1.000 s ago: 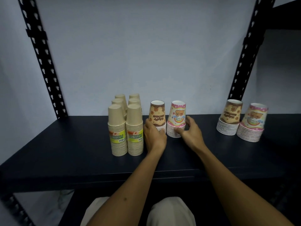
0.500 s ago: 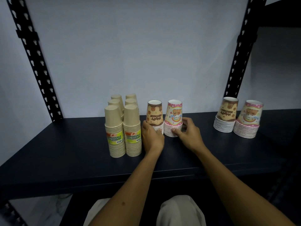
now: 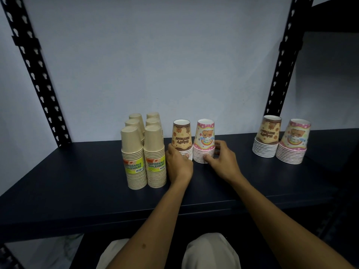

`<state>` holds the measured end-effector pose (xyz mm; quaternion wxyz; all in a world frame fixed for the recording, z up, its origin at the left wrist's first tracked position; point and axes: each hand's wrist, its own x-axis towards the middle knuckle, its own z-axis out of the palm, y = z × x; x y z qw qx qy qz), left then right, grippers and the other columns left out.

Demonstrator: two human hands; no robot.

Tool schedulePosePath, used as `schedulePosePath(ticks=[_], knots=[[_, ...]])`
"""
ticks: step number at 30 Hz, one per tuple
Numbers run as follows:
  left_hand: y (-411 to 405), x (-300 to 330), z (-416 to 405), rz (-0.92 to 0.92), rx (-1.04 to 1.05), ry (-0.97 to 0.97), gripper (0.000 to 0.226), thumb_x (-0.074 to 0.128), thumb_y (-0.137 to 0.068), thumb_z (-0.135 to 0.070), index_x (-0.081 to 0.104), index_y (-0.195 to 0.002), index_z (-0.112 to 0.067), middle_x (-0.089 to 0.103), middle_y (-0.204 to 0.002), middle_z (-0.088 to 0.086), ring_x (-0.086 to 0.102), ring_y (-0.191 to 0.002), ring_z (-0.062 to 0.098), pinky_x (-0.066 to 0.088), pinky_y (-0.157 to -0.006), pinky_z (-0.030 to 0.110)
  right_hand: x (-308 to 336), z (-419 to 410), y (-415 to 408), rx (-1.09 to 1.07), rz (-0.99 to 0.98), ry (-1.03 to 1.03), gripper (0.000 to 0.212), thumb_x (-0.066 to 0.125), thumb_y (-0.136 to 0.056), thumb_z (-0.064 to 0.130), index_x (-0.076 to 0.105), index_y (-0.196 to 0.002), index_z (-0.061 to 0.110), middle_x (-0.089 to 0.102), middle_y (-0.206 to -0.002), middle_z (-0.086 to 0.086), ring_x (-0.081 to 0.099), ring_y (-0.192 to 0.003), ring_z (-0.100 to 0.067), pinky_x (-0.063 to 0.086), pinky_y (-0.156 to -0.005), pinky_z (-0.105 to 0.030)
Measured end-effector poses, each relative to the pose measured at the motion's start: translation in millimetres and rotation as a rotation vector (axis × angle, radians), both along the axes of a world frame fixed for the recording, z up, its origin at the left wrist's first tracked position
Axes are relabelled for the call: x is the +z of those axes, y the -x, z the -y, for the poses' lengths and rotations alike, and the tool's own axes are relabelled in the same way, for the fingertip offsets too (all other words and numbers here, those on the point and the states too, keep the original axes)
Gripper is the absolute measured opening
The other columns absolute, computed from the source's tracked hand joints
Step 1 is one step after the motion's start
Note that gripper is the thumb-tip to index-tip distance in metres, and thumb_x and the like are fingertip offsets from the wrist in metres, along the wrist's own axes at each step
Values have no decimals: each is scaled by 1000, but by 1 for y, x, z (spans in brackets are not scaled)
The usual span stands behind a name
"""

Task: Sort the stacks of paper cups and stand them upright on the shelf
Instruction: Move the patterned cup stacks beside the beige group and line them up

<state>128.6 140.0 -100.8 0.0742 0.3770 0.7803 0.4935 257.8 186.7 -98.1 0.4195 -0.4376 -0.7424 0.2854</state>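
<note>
Left grip: left hand point(image 3: 178, 164) curled round base of brown printed paper-cup stack point(image 3: 182, 139).
Right grip: right hand point(image 3: 223, 162) pinching base of pink printed paper-cup stack point(image 3: 205, 140).
Change: both stacks unmoved over the last second, upright, touching on dark shelf point(image 3: 77, 181); likely final nudging.
Containers: all stacks rim-down, nested; contents hidden.

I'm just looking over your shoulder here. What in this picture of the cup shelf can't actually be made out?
- Head view: the lower front of the brown printed stack is covered by the left hand.
- The four rear plain stacks hide behind the front plain stacks; their height is unclear.
- The barcode print on the front labels is too small to read.
- Whether the right hand grips the pink printed stack or only touches it.
</note>
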Motion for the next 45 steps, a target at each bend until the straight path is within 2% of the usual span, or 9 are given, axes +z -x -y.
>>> schedulePosePath(ticks=[6,14,20,22,25,29,32,36,45], knots=[[0,-1,1,-8,-12,-1,66,61,-88,-8,28,-145,-6,43,-144,14,42,-133,29,41,-107,39,0,1,-2,7,-3,8,59,73,-85,18,43,-135,11,57,-136,-6,53,-107,-7,45,-87,-22],[-6,3,11,-9,-34,23,83,60,-90,-10,5,-152,-2,25,-157,15,29,-143,30,33,-112,37,1,7,-4,-24,19,22,58,75,-84,20,46,-133,10,59,-132,-7,53,-103,-7,45,-85,-23],[-17,5,34,-46,-55,38,87,63,-88,-10,4,-151,1,21,-157,17,28,-143,30,32,-111,35,0,22,-14,-121,204,-3,43,71,-86,23,58,-125,8,61,-128,-10,58,-113,-20,44,-85,-25],[-21,5,45,-83,-61,45,85,62,-88,-11,6,-151,1,23,-155,17,30,-141,30,33,-110,34,-1,28,-19,-158,272,20,40,70,-86,25,60,-121,9,63,-124,-8,59,-112,-22,47,-92,-30],[-30,4,61,-230,-133,87,73,59,-89,-15,18,-149,-3,31,-147,16,37,-133,30,39,-103,35,-1,40,-25,-232,449,38,26,65,-88,32,65,-106,14,67,-110,-3,60,-105,-22,40,-105,-50],[-38,-3,68,-489,-372,134,35,55,-91,-22,52,-121,-6,49,-128,13,45,-121,28,46,-94,38,-3,57,-40,-266,587,-3,27,56,-91,43,65,-94,18,68,-97,1,61,-99,-22,37,-104,-53],[-38,-1,66,-596,-530,224,29,50,-94,-26,62,-113,-7,61,-117,12,54,-112,28,48,-88,39,-6,62,-62,-232,627,-47,34,50,-92,50,66,-107,24,66,-115,2,58,-111,-21,36,-106,-52],[-43,2,59,-634,-640,250,37,51,-96,-33,58,-124,-10,58,-125,11,52,-117,28,47,-93,42,-3,62,-99,-164,693,-7,51,44,-92,60,54,-135,34,46,-149,-4,41,-137,-23,34,-111,-45],[-91,-3,13,-712,-839,291,51,41,-98,-42,46,-138,-12,49,-138,13,41,-128,34,33,-109,44,7,44,-172,-303,703,112,58,48,-87,68,52,-136,39,39,-154,-2,36,-140,-22,36,-110,-44]])
